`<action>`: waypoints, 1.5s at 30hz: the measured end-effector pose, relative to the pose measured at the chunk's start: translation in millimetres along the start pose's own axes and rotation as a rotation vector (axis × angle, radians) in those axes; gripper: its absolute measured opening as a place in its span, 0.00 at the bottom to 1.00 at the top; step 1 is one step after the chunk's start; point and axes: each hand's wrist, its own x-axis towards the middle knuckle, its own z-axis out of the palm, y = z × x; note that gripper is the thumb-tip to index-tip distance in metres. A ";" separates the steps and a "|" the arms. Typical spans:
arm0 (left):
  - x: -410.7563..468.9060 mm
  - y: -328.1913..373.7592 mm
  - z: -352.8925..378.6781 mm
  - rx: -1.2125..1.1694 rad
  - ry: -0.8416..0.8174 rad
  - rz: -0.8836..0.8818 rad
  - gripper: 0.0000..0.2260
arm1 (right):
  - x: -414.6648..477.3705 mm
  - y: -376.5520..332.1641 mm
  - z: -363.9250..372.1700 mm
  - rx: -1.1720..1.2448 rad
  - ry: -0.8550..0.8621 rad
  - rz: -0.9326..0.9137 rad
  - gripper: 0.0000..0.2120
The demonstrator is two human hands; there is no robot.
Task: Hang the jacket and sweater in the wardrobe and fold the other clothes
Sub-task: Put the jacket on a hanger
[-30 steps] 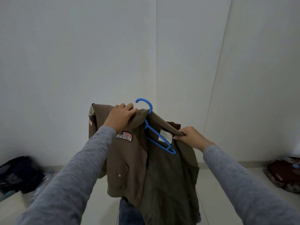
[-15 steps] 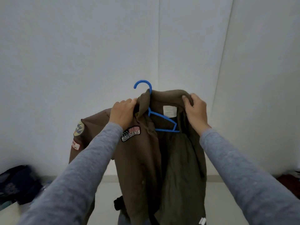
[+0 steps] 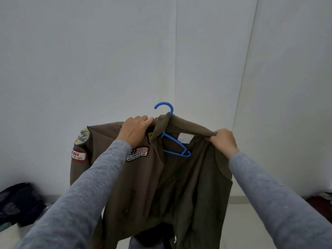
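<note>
While the fingers (image 3: 147,120) of the left hand (image 3: 133,131) curl over the jacket (image 3: 152,186) at its shoulder, just beside the ribbed collar (image 3: 161,126), and grip the cloth there, the right hand (image 3: 223,141) pinches the far end of that collar and holds it out to the right. Between the two hands a blue hanger (image 3: 175,143) sits inside the open neck. Its hook stands clear above the collar, and one arm slants down past a white label (image 3: 184,138). The jacket is brown. It hangs in the air from both hands with its front open, and it bears a flag patch (image 3: 138,153) on the chest and a round patch (image 3: 82,136) above a red patch (image 3: 78,155) on the sleeve. Grey sleeves (image 3: 80,194) cover both of the person's forearms.

Behind the jacket, white walls (image 3: 89,60) meet at a corner, and a pale skirting (image 3: 239,199) runs along their foot. The floor (image 3: 242,221) below is pale and tiled. A dark heap (image 3: 19,203) lies on the floor by the wall at the left. A dark red cloth (image 3: 318,202) lies on the floor at the right.

The hanger's other arm is hidden under the jacket's shoulder, beneath the left hand. The hem is cut off at the bottom of the view, where something dark and something bluish show under the jacket, but I cannot tell what they are. Both floor heaps are blurred and partly out of frame. The small print on the patches is only partly legible.
</note>
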 end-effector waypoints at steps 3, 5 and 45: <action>-7.1 5.9 3.7 -0.114 -0.038 -0.021 0.04 | -0.3 -14.2 -4.4 0.225 0.268 0.046 0.06; -9.6 12.7 3.0 -0.185 -0.085 -0.081 0.05 | -3.8 -18.7 -1.0 0.342 0.338 0.069 0.06; -10.8 31.7 18.7 -0.404 -0.101 -0.122 0.04 | -30.3 -122.9 4.7 0.325 -0.303 -0.491 0.09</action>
